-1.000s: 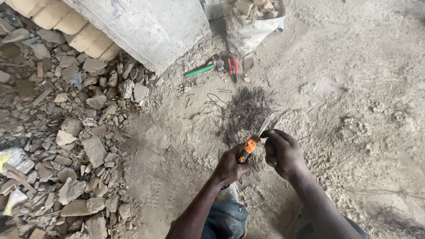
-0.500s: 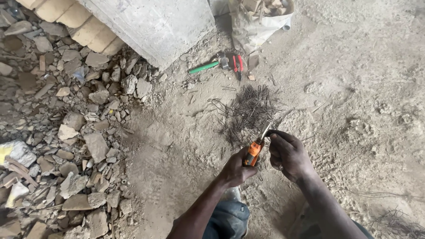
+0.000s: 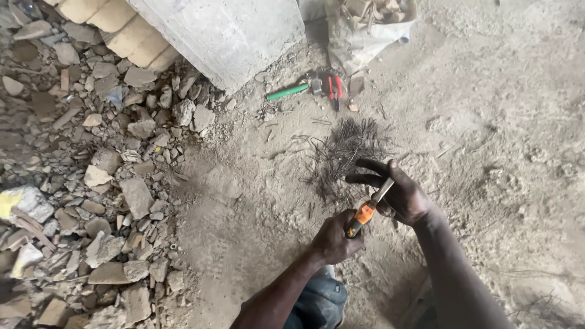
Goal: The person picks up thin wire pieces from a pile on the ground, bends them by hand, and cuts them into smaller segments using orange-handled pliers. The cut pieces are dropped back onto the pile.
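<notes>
My left hand (image 3: 334, 237) is clenched around the orange handle of a tool (image 3: 365, 212), low in the frame just right of centre. The tool's grey metal shaft runs up and to the right into my right hand (image 3: 399, 195), which sits just above and beside the left. The right hand's fingers (image 3: 365, 166) are curled loosely, thumb and forefinger reaching left, and the palm touches the metal end of the tool; I cannot tell whether it grips the shaft tightly or only steadies it. Both forearms come in from the bottom edge, and a bit of my blue trousers (image 3: 320, 304) shows between them.

Just above my hands, at the middle of the frame, lies a dark heap of thin wire pieces (image 3: 347, 149) on the dusty floor (image 3: 487, 152), with my right fingers over its lower edge. Further up, near the top centre, a green-handled tool (image 3: 288, 92) and red-handled pliers (image 3: 334, 88) lie side by side on the ground. Above them, at the top edge, stands a pale sack (image 3: 365, 24) holding scraps. A grey concrete block (image 3: 225, 30) fills the upper middle-left. The whole left side of the frame is covered with broken stone rubble (image 3: 91, 183).
</notes>
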